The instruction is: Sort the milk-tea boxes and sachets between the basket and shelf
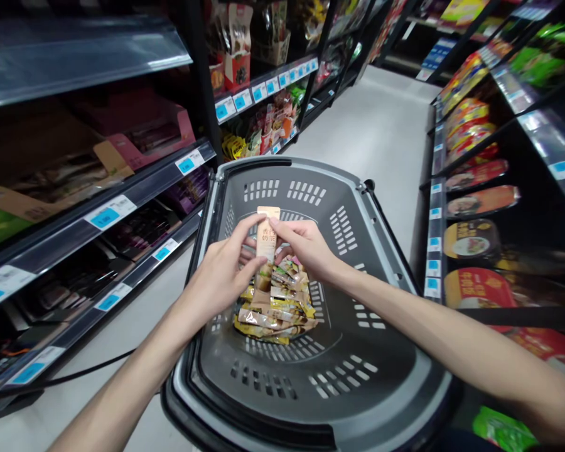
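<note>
Over a grey plastic shopping basket (386, 376), I hold a narrow beige snack packet (265, 246) with printed characters. My left hand (226, 263) grips its left side, thumb on the lower front and index finger near the top. From the right, my right hand (306, 245) pinches the packet's upper edge with the thumb. Below both hands, several small yellow and brown snack packets (282, 311) lie in a pile on the basket floor. The held packet's lower end overlaps the pile from this angle, and some fingers are hidden behind it.
On the left stand dark shelves (160, 166) with boxed snacks and blue-white price tags (110, 212). Shelves on the right hold bowls with red lids (480, 289) and bagged goods. A pale floor aisle (371, 125) runs ahead between them.
</note>
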Demonstrator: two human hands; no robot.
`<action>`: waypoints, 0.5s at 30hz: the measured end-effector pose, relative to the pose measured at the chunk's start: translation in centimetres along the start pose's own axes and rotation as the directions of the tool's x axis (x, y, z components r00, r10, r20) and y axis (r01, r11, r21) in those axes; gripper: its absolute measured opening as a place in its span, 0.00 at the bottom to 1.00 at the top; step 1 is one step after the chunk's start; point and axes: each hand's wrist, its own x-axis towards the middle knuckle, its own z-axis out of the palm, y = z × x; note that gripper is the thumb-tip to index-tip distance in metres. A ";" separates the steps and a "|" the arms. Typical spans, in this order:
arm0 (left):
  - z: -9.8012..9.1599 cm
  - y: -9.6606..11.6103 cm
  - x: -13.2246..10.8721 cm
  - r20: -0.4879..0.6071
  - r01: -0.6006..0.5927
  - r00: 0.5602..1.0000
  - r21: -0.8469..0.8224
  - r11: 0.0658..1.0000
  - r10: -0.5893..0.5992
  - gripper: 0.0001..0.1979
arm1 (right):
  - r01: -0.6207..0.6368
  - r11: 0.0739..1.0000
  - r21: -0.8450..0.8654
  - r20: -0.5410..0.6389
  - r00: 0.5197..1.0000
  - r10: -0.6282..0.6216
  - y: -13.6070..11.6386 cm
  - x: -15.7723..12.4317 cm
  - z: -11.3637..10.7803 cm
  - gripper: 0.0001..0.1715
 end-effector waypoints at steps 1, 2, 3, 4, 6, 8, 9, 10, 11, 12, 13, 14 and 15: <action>0.0 -0.1 0.0 0.020 -0.008 1.000 0.007 1.000 0.008 0.34 | 0.013 1.000 -0.005 -0.009 1.000 -0.013 0.0 0.0 0.0 0.28; 0.1 -0.2 0.0 0.038 -0.012 0.999 0.016 1.000 0.011 0.37 | 0.025 1.000 -0.012 -0.019 1.000 -0.025 0.0 0.1 -0.1 0.28; 0.1 -0.3 0.0 0.055 -0.012 0.998 0.026 1.000 0.010 0.39 | 0.034 0.999 -0.021 -0.028 0.999 -0.034 -0.1 0.1 -0.1 0.28; 0.2 -0.4 0.0 0.068 -0.007 0.998 0.032 0.999 0.004 0.42 | 0.039 0.999 -0.030 -0.037 0.998 -0.041 -0.1 0.1 -0.1 0.28; 0.3 -0.5 0.0 0.081 0.010 0.997 0.024 1.000 -0.012 0.45 | 0.046 0.998 -0.045 -0.053 0.997 -0.048 -0.2 0.1 -0.1 0.29; 0.4 -0.6 0.1 0.077 0.025 0.997 0.005 1.000 -0.025 0.46 | 0.049 0.997 -0.055 -0.060 0.997 -0.052 -0.3 0.1 -0.1 0.29; 0.4 -0.6 0.1 0.073 0.028 0.997 -0.002 1.000 -0.028 0.47 | 0.050 0.997 -0.058 -0.061 0.997 -0.053 -0.3 0.1 0.0 0.29; 0.4 -0.6 0.1 0.068 0.030 0.997 -0.007 1.000 -0.030 0.47 | 0.050 0.997 -0.059 -0.061 0.997 -0.053 -0.3 0.1 0.0 0.29; 0.4 -0.5 0.1 0.066 0.032 0.997 -0.007 0.999 -0.032 0.47 | 0.048 0.997 -0.057 -0.061 0.997 -0.052 -0.3 0.1 0.0 0.29; 0.3 -0.5 0.1 0.065 0.034 0.997 -0.004 0.999 -0.034 0.47 | 0.047 0.998 -0.052 -0.059 0.997 -0.050 -0.3 0.2 0.0 0.29; 0.3 -0.5 0.1 0.066 0.036 0.997 0.002 0.999 -0.036 0.48 | 0.047 0.998 -0.045 -0.060 0.997 -0.050 -0.3 0.2 0.0 0.29; 0.3 -0.5 0.2 0.069 0.037 0.997 0.010 0.999 -0.038 0.48 | 0.049 0.998 -0.039 -0.062 0.997 -0.051 -0.3 0.3 0.0 0.29; 0.3 -0.5 0.2 0.073 0.038 0.997 0.019 0.999 -0.039 0.49 | 0.052 0.998 -0.034 -0.064 0.997 -0.054 -0.3 0.3 0.0 0.29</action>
